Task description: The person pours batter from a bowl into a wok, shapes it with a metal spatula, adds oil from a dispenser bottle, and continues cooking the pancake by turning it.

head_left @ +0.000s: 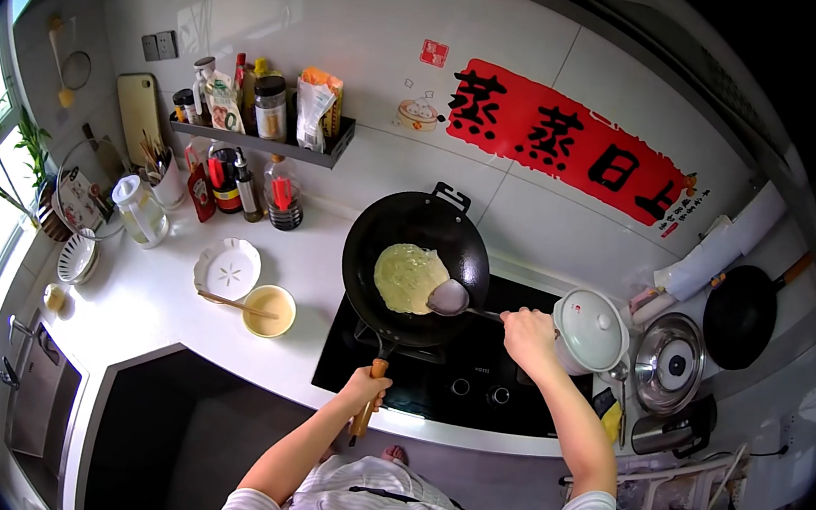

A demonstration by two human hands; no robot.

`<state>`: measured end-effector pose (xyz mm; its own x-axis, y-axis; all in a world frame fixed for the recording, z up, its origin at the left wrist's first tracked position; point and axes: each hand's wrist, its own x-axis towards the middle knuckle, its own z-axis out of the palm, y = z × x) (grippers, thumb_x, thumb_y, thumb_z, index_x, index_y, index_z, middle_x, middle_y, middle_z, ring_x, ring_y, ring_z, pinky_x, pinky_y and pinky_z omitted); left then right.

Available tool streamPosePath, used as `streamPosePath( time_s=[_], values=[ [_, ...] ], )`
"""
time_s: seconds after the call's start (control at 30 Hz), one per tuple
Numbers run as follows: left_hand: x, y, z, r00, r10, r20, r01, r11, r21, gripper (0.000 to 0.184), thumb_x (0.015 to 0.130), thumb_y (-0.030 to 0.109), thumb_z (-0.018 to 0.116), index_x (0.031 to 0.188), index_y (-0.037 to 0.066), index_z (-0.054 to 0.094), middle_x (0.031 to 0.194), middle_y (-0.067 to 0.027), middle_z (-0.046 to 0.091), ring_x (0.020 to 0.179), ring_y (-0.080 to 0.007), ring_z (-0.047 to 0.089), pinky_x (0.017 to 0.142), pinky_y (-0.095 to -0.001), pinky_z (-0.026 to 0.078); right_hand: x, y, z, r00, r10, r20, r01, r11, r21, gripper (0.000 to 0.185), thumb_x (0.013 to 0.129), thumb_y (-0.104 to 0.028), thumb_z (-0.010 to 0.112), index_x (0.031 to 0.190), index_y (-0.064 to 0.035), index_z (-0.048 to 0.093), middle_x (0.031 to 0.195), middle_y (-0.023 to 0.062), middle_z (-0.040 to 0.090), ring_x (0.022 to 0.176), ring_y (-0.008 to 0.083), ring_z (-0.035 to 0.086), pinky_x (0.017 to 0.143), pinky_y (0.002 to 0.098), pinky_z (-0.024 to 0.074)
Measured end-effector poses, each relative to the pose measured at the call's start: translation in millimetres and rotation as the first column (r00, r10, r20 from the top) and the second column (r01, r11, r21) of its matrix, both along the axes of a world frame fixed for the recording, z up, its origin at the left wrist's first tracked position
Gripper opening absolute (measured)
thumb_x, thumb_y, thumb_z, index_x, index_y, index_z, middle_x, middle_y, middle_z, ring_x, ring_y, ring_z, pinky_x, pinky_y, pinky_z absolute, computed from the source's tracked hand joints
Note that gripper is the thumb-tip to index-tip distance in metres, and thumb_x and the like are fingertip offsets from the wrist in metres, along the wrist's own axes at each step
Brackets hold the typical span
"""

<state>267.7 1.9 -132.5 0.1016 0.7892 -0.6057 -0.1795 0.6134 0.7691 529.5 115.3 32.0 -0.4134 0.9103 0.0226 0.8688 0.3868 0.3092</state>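
Pancake (402, 274) in the wok (371, 226), seen from above. The pancake lies flat, its uneven outline inside the rim, with dark metal exposed all round it. The spatula (446, 299) overlaps its lower right edge; whether the tip passes beneath cannot be told. The left hand (364, 391) is closed around the wooden handle (362, 423), which reaches over the front edge of the counter (150, 311). The right hand (527, 337) grips the spatula near its end, close beside the pot (592, 332); contact between hand and pot cannot be judged. Right of the wok, black stove (531, 408) shows as far as the pot; to the left, a strip of white counter separates wok and bowl. Containers: the bowl (268, 331) holds pale yellow liquid (272, 301), with chopsticks (226, 303) across its left rim; the plate (243, 272), just beyond, bears a star-like mark; the pot is lidded, its contents hidden; the shelf (265, 143) carries jars and packets.
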Motion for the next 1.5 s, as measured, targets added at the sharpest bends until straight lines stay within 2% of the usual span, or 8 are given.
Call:
streamPosePath(
  time_s=[0.1,0.17,0.4,0.53,0.87,1.1,1.3,1.5],
  values=[
    [1.0,0.2,0.3,1.0,0.007,-0.016,-0.008,1.0,-0.013,0.019,0.086,0.008,0.063,0.093,0.006,0.045,0.062,-0.0022,0.049,0.046,-0.0127,0.048,0.041,-0.029,0.041,-6.9,0.6,9.3,0.999,-0.005,0.035,0.005,1.0,0.01,0.019,0.081,-0.012,0.057,0.095,-0.0133,0.07,0.08,0.0113,0.064,0.076,0.0283,0.064,0.065,0.0394,0.0509],
    [1.2,-1.3,-2.3,1.0,0.008,0.011,-0.008,1.0,-0.003,0.019,0.086,0.008,0.063,0.092,0.006,0.045,0.061,-0.0023,0.049,0.046,-0.0129,0.047,0.041,-0.0291,0.041,-15.8,5.2,4.9,0.996,0.057,-0.066,-0.049,0.993,0.108,0.02,0.081,-0.012,0.058,0.096,-0.0141,0.07,0.079,0.0109,0.063,0.078,0.0282,0.063,0.064,0.0391,0.051],
    [3.2,-0.6,-7.1,1.0,0.029,-0.004,-0.028,0.999,0.016,0.016,0.085,0.008,0.062,0.092,0.004,0.048,0.06,-0.0028,0.049,0.044,-0.0132,0.048,0.041,-0.0301,0.044,-23.6,31.6,-45.4,0.984,0.09,-0.155,-0.051,0.97,0.24,0.02,0.082,-0.015,0.058,0.098,-0.0148,0.069,0.079,0.0096,0.062,0.079,0.0284,0.061,0.06,0.0388,0.0509],
    [7.6,0.1,-8.5,0.999,0.037,0.005,-0.037,0.999,0.024,0.014,0.085,0.008,0.06,0.091,0.004,0.047,0.06,-0.0034,0.049,0.043,-0.0134,0.048,0.04,-0.0306,0.044,-15.2,18.1,-39.1,0.996,0.02,-0.089,-0.007,0.988,0.153,0.018,0.084,-0.016,0.057,0.097,-0.0131,0.07,0.082,0.0105,0.062,0.079,0.0288,0.061,0.06,0.0398,0.0506],
    [28.8,8.9,-31.7,0.997,0.072,0.021,-0.073,0.996,0.052,0.012,0.084,0.006,0.057,0.09,0.004,0.046,0.059,-0.0049,0.049,0.043,-0.0149,0.05,0.04,-0.0313,0.045,-7.6,-9.7,17.3,0.996,0.092,0.004,-0.092,0.996,-0.013,0.016,0.082,-0.015,0.056,0.085,-0.0082,0.07,0.084,0.0127,0.063,0.072,0.0275,0.065,0.061,0.0379,0.0511],
    [31.4,16.2,-42.8,0.999,0.034,0.032,-0.037,0.994,0.098,0.014,0.084,0.005,0.057,0.092,0.003,0.045,0.058,-0.0054,0.049,0.043,-0.0154,0.051,0.041,-0.0322,0.046,-33.9,26.6,6.8,0.992,0.128,0.002,-0.125,0.97,0.207,0.017,0.083,-0.017,0.056,0.084,-0.0078,0.07,0.083,0.0109,0.064,0.079,0.0256,0.064,0.062,0.039,0.0501],
    [30.8,15.9,-46.3,0.998,0.047,0.047,-0.051,0.994,0.094,0.014,0.084,0.005,0.058,0.092,0.003,0.046,0.059,-0.0055,0.05,0.044,-0.0155,0.052,0.042,-0.0321,0.047,-47.2,38.4,-19.2,0.968,0.209,0.138,-0.247,0.881,0.403,0.017,0.083,-0.018,0.058,0.089,-0.007,0.07,0.08,0.0087,0.062,0.079,0.0249,0.06,0.061,0.037,0.0473],
    [31.7,16.9,-47.2,0.998,0.046,0.032,-0.049,0.995,0.089,0.013,0.084,0.005,0.058,0.089,0.003,0.047,0.059,-0.0053,0.05,0.044,-0.0156,0.052,0.042,-0.0321,0.047,-49.2,4.7,-18.7,0.953,0.178,0.246,-0.248,0.923,0.295,0.017,0.084,-0.018,0.058,0.089,-0.0069,0.07,0.077,0.0078,0.061,0.074,0.0233,0.059,0.057,0.0342,0.0455]
  ],
)
